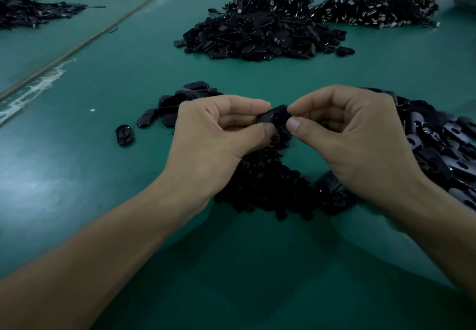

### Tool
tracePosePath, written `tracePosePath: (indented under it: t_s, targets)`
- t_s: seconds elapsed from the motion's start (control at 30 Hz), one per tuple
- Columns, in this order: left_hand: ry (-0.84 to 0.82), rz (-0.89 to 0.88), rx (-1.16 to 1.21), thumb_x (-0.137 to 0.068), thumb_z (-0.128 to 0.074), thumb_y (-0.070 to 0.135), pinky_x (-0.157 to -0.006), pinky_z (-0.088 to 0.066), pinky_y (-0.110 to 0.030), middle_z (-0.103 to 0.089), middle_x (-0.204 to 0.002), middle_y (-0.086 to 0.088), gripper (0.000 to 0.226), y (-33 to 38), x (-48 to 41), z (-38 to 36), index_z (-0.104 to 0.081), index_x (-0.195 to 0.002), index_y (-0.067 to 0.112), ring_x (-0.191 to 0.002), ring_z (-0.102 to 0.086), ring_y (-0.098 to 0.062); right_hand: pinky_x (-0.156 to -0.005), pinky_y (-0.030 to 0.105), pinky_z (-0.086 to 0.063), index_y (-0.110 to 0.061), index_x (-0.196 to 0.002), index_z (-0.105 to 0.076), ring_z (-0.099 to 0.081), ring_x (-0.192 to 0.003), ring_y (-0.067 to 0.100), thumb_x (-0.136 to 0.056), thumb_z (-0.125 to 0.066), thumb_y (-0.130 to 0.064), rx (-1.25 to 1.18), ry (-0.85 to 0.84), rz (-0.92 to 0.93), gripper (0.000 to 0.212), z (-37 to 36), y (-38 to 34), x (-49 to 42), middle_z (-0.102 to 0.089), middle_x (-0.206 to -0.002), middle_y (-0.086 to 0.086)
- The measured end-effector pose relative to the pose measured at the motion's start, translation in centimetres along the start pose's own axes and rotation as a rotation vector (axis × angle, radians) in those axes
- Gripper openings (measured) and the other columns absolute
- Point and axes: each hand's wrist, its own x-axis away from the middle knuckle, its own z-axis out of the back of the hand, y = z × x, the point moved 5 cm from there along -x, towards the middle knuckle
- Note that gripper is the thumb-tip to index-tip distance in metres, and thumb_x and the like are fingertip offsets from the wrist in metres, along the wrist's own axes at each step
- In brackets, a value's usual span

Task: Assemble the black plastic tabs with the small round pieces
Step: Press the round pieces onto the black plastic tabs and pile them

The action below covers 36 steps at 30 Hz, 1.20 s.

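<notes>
Hands meet in the middle, just above the green worktop [103,84]. The left hand [219,133] has its fingers curled and pinches one end of a black tab [274,117] between thumb and first finger. The right hand [347,133] is curled too. Its thumb and first finger pinch the other end of the same tab. If a little round piece is tucked under those fingertips, it is hidden, so I cannot tell.

The job now looks like pushing a round piece into the tab. To do it well, the left hand should hold the tab flat and steady. The right thumb should press straight in, not sideways, so the piece sits even and does not pop out. A push that is too hard could make the tab slip away.

Right under the hands lies a dark pile of small round pieces [265,182]. To the right is a pile of tabs [438,144], and more tabs [180,97] lie behind the left hand. One lone tab [125,135] sits apart on the left. Far back is a big heap [257,35] of black parts, with a heap of cords [373,10] beside it.
</notes>
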Motion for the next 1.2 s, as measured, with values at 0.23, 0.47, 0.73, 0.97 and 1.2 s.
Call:
tracePosePath:
  t_s: [0.23,0.47,0.73,0.97,1.2]
  targets:
    - [0.001,-0.058,-0.08,-0.074,-0.081,-0.007,-0.069,-0.06,-0.022,-0.077,-0.073,0.001,0.03,0.6,0.1,0.0,-0.076,-0.082,0.021,-0.067,-0.073,-0.01,-0.069,0.016,-0.055,-0.031,-0.085,-0.071,-0.07,-0.073,0.004,-0.087,-0.075,-0.013,0.034,-0.017,0.022,0.019,-0.2,-0.4,0.2,-0.074,-0.08,-0.014]
    - [0.017,-0.095,-0.187,-0.073,-0.085,0.0,-0.073,-0.061,-0.025,-0.077,-0.076,0.005,0.032,0.6,0.1,0.2,-0.077,-0.082,0.029,-0.071,-0.074,-0.012,-0.068,0.036,-0.059,-0.03,-0.086,-0.064,-0.069,-0.072,0.012,-0.086,-0.072,-0.02,0.093,-0.005,0.035,0.012,-0.1,-0.9,0.4,-0.071,-0.08,-0.008]
    - [0.007,-0.098,-0.209,-0.072,-0.086,0.001,-0.072,-0.06,-0.024,-0.077,-0.075,0.008,0.032,0.3,-0.1,0.2,-0.077,-0.082,0.03,-0.071,-0.073,-0.009,-0.064,0.04,-0.056,-0.03,-0.083,-0.056,-0.068,-0.072,0.014,-0.085,-0.071,-0.023,0.14,0.017,0.054,0.016,-0.2,-1.0,0.5,-0.069,-0.078,-0.006]
    - [-0.006,-0.113,-0.232,-0.074,-0.085,0.001,-0.072,-0.059,-0.021,-0.076,-0.075,0.01,0.03,0.1,0.0,0.0,-0.077,-0.084,0.027,-0.071,-0.073,-0.005,-0.06,0.042,-0.055,-0.031,-0.081,-0.053,-0.066,-0.067,0.015,-0.084,-0.07,-0.021,0.158,0.006,0.082,0.02,-0.4,-1.1,0.6,-0.069,-0.079,-0.006]
    - [-0.008,-0.153,-0.248,-0.075,-0.084,-0.001,-0.072,-0.058,-0.022,-0.077,-0.077,0.008,0.029,0.0,0.0,0.0,-0.077,-0.086,0.026,-0.074,-0.074,-0.008,-0.058,0.038,-0.053,-0.029,-0.08,-0.054,-0.064,-0.065,0.014,-0.084,-0.071,-0.019,0.21,0.017,0.105,0.021,-0.3,-1.2,0.7,-0.067,-0.077,-0.007]
